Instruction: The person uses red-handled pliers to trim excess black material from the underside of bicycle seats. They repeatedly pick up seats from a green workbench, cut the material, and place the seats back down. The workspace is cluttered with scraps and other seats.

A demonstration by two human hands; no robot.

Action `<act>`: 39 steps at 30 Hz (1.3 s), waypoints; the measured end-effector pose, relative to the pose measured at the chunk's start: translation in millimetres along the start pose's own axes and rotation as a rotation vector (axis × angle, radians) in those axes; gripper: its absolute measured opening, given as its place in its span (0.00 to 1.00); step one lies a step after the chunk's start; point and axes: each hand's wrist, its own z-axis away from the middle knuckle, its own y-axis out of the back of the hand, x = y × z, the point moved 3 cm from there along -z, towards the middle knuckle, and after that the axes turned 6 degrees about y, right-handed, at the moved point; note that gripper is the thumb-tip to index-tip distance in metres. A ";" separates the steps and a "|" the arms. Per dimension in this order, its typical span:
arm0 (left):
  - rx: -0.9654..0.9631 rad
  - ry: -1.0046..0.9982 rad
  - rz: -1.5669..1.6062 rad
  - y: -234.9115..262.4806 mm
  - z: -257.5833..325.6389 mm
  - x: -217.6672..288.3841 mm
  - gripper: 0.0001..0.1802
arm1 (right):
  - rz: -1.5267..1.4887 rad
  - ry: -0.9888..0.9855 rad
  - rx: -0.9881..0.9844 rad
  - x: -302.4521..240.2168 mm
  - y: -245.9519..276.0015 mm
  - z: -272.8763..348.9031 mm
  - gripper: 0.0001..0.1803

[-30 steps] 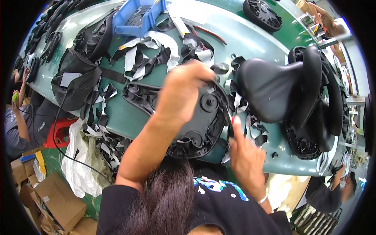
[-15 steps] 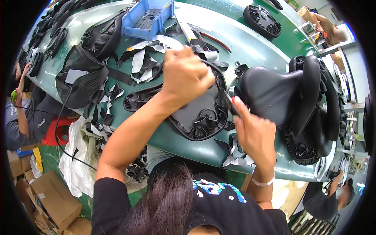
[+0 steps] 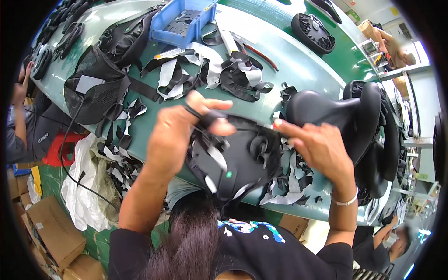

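Observation:
An upturned black bicycle saddle (image 3: 240, 170) lies at the table edge nearest me, its hollow underside and gathered cover edge showing. My left hand (image 3: 175, 133) is closed, thumb and fingers pinching a black strip of cover material (image 3: 207, 116) at the saddle's far left rim. On the far right rim rests my right hand (image 3: 322, 147), index finger stretched along a slim dark tool that is blurred and mostly hidden. A red spot shows at that fingertip. Light grey trimmed edges of the cover hang around the saddle's left side.
Black and grey offcuts (image 3: 245, 77) lie beyond the saddle, near a blue bin (image 3: 184, 23) and red-handled pliers (image 3: 261, 56). Finished saddles (image 3: 322, 109) are stacked at right. A mesh bag (image 3: 95, 100) with a cable sits at left. Other people work at both sides.
The saddle has been turned and drawn nearer to me. My left hand has moved left and down from above it; my right hand has shifted slightly right. The strip offcuts beyond are now uncovered.

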 end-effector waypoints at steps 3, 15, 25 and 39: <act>0.055 -0.264 0.191 34.9 -14.7 34.5 0.22 | 0.081 -0.037 0.057 -26.8 -14.8 34.9 0.27; -0.855 -0.572 -0.727 -32.9 -70.8 -13.2 0.13 | -0.242 -0.066 0.097 -6.2 -0.5 19.6 0.24; -0.152 -0.260 0.849 6.2 -74.3 35.2 0.21 | -0.402 -0.507 0.157 -83.0 -44.1 82.1 0.28; -0.144 -0.231 -1.262 10.9 -20.3 -8.6 0.23 | -0.553 -0.377 0.514 -63.9 -57.1 38.8 0.30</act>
